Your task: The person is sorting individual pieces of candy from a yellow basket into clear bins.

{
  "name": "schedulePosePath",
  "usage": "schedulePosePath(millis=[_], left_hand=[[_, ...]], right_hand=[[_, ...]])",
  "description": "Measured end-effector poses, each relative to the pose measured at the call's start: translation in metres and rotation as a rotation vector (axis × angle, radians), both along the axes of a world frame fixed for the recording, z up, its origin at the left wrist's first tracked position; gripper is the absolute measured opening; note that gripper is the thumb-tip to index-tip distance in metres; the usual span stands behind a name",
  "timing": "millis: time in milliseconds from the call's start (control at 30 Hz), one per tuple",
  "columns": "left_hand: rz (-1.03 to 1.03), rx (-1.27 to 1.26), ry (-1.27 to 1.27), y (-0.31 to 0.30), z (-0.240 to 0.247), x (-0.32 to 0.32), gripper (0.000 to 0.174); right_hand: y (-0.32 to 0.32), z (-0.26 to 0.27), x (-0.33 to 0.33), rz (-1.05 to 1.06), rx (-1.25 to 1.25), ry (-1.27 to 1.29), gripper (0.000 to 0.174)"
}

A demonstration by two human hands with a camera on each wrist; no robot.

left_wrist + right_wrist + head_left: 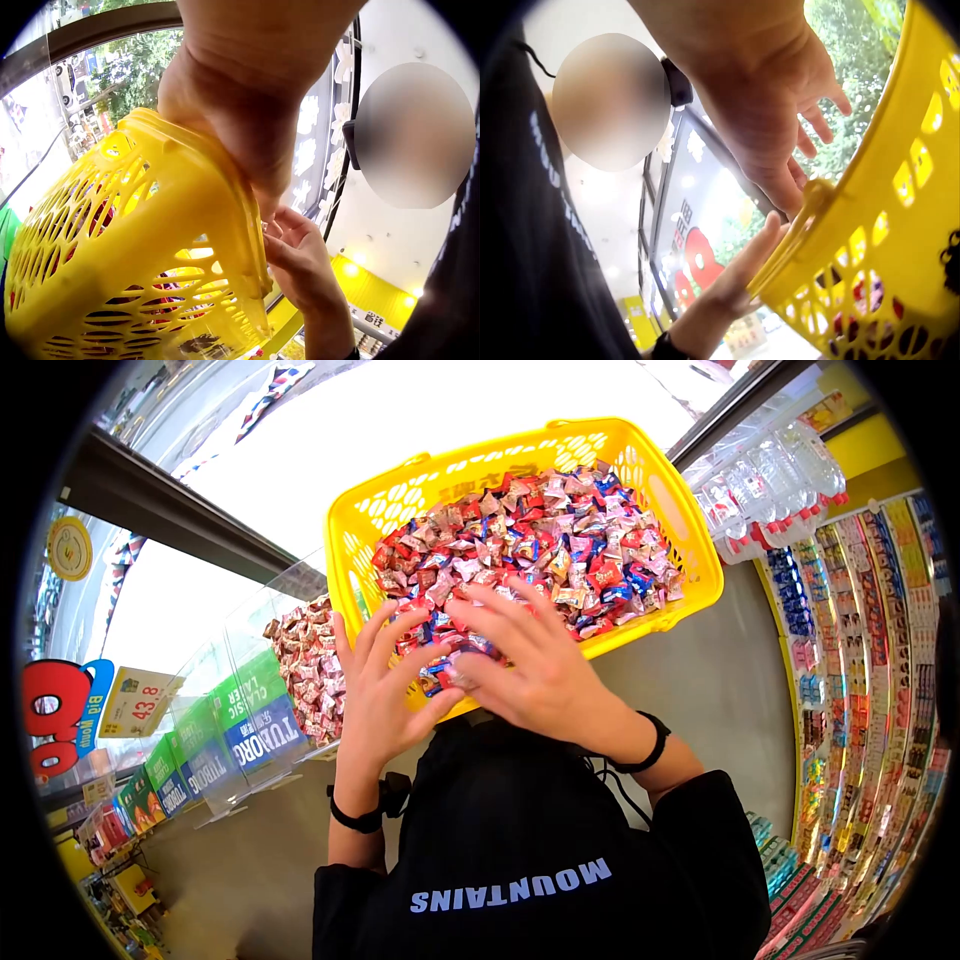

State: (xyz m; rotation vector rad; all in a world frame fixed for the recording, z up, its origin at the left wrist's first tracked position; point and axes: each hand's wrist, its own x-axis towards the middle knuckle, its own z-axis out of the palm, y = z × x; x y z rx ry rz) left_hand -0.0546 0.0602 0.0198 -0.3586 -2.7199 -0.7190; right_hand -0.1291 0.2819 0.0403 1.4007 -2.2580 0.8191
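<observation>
A yellow plastic basket [703,565] full of small wrapped candies [530,545] stands in front of me; the wrappers are red, pink, blue and brown. My left hand [380,695] is at the basket's near left corner, its fingers spread over the rim. Beside it, my right hand [550,670] reaches over the near rim with fingers apart above the candies. The two thumbs point toward each other, with a few candies showing between the hands. In the right wrist view, the fingers [821,127] of my right hand spread loosely above the rim.
More candies [312,670] lie left of the basket, behind a clear panel and green-and-blue beer cartons [262,725]. A price sign [140,702] stands at far left. Bottled water [765,485] and packed shelves [860,690] line the right side. A window is behind the basket.
</observation>
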Motion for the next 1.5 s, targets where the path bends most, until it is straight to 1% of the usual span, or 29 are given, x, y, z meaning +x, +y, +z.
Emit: schedulePosePath(millis=[100, 133, 167, 367, 433, 533, 667, 700, 733, 800, 900, 1033, 1133, 1233, 1300, 1333, 1400, 1433, 1467, 1500], left_hand=[[-0.074, 0.019, -0.018, -0.004, -0.005, 0.006, 0.035], [-0.095, 0.015, -0.02, -0.006, -0.008, 0.008, 0.033], [-0.086, 0.06, -0.012, -0.006, -0.01, 0.01, 0.029], [-0.04, 0.087, 0.001, 0.001, -0.007, 0.013, 0.026], [-0.003, 0.036, 0.025, 0.002, -0.007, 0.014, 0.024], [0.032, -0.018, 0.079, 0.001, -0.007, 0.017, 0.022], [0.044, -0.096, 0.107, -0.001, -0.005, 0.019, 0.018], [0.058, -0.138, 0.141, 0.001, -0.002, 0.018, 0.022], [0.059, -0.167, 0.152, 0.002, 0.0, 0.018, 0.021], [0.063, -0.226, 0.17, 0.002, 0.001, 0.02, 0.019], [0.072, -0.246, 0.195, 0.002, 0.004, 0.02, 0.018], [0.098, -0.196, 0.243, -0.002, 0.001, 0.024, 0.02], [0.107, -0.185, 0.278, -0.004, -0.001, 0.025, 0.019], [0.109, -0.197, 0.305, -0.007, -0.002, 0.027, 0.018], [0.104, -0.214, 0.306, -0.012, -0.002, 0.029, 0.019], [0.101, -0.165, 0.289, -0.02, -0.003, 0.031, 0.018], [0.094, -0.063, 0.252, -0.044, -0.008, 0.035, 0.017], [0.152, -0.03, 0.248, -0.055, -0.009, 0.037, 0.019], [0.197, -0.038, 0.25, -0.067, -0.014, 0.04, 0.02], [0.243, -0.048, 0.255, -0.079, -0.023, 0.043, 0.02]], right_hand=[[-0.009, -0.012, 0.005, 0.099, 0.0, -0.014, 0.021], [-0.011, -0.013, 0.005, 0.099, -0.019, -0.002, 0.021], [-0.012, -0.015, 0.006, 0.1, -0.037, 0.011, 0.022], [-0.013, -0.021, 0.004, 0.08, -0.082, 0.031, 0.029], [-0.013, -0.024, 0.003, 0.093, -0.123, -0.006, 0.031], [-0.009, -0.022, 0.001, 0.095, -0.11, 0.008, 0.032], [-0.009, -0.016, 0.005, 0.15, -0.158, -0.131, 0.029], [-0.009, -0.013, 0.005, 0.16, -0.165, -0.147, 0.028], [-0.009, -0.012, 0.005, 0.17, -0.171, -0.163, 0.027], [-0.013, -0.015, 0.004, 0.146, -0.188, -0.11, 0.024], [-0.017, -0.019, 0.002, 0.138, -0.204, -0.036, 0.02], [-0.019, -0.023, 0.002, 0.126, -0.226, 0.042, 0.016], [-0.021, -0.028, 0.002, 0.139, -0.256, 0.066, 0.018], [-0.022, -0.026, 0.004, 0.139, -0.243, 0.013, 0.016], [-0.017, -0.023, 0.001, 0.103, -0.163, 0.005, 0.016], [-0.012, -0.021, -0.003, 0.084, -0.124, 0.002, 0.017], [0.005, -0.008, -0.017, -0.048, -0.051, -0.004, 0.019], [0.016, -0.003, -0.025, -0.112, -0.012, -0.01, 0.021], [0.028, -0.002, -0.035, -0.195, 0.068, 0.042, 0.013], [0.043, -0.003, -0.045, -0.23, 0.106, 0.02, 0.017]])
